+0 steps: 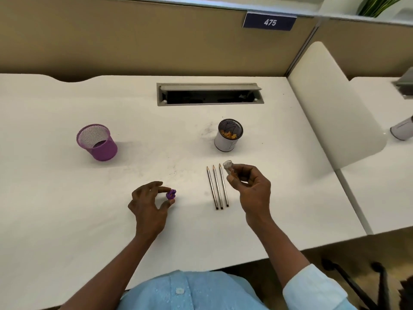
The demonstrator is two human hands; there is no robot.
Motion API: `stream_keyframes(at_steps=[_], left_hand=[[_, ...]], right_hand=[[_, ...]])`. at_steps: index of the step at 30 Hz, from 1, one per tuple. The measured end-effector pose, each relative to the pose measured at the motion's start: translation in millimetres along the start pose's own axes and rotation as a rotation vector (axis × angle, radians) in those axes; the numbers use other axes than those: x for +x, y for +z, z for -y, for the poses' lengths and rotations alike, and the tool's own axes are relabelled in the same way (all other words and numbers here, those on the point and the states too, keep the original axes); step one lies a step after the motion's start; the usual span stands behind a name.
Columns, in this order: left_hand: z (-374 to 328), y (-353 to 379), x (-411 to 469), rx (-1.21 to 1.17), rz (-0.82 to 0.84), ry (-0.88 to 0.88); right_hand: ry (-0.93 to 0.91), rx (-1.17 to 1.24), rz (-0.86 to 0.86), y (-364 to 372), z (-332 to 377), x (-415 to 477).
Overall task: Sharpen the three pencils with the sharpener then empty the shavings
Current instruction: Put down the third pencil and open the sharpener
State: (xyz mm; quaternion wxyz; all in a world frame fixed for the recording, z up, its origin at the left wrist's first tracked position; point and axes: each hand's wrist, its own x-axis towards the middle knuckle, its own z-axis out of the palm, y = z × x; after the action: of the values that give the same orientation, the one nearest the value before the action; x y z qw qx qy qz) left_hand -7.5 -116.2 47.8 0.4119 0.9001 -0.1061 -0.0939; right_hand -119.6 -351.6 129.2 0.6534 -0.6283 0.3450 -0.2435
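hard to see: clear shavings container (228, 168) in right hand (252, 189), contents blurred, some orange bits low inside
left hand (148, 203): thumb and forefinger pinched on purple sharpener piece (171, 194), shape unclear
right hand: fingers closed round the container, held above desk
pencils (218, 186): three side by side on desk, tips away, between the hands
white cup (228, 135): shavings inside, behind pencils
purple mesh cup (97, 142): far left
desk (67, 198): white, smudged; open cable tray (210, 94); tan partition (134, 36), sign 475 (269, 22)

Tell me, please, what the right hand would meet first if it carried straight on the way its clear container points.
Probably the white cup holding shavings. The right hand tilts the clear container up and away toward it, with bare desk between. Depth is unclear, so the hand might pass above the rim.
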Motion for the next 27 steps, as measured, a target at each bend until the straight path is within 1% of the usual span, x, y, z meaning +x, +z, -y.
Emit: stream_keyframes(at_steps=[4,11,16,19,22,24,27], left_hand=[[7,8,7,0.053,-0.011,-0.009],[19,14,5,0.054,-0.010,0.005],[24,14,7,0.062,-0.017,0.012],[28,13,8,0.082,-0.001,0.023],[38,12,7,0.118,0.006,0.070],[45,11,5,0.152,0.023,0.099],[58,10,1,0.266,0.029,0.144]], right_hand=[[-0.052,-0.030,-0.049,-11,11,30],[-0.107,-0.082,-0.092,-11,15,64],[-0.143,-0.217,-0.114,-9,21,93],[-0.186,-0.378,-0.106,-9,29,118],[-0.269,-0.623,-0.067,-10,38,145],[-0.335,-0.799,0.005,-11,47,162],[-0.459,-1.086,0.157,-12,59,184]])
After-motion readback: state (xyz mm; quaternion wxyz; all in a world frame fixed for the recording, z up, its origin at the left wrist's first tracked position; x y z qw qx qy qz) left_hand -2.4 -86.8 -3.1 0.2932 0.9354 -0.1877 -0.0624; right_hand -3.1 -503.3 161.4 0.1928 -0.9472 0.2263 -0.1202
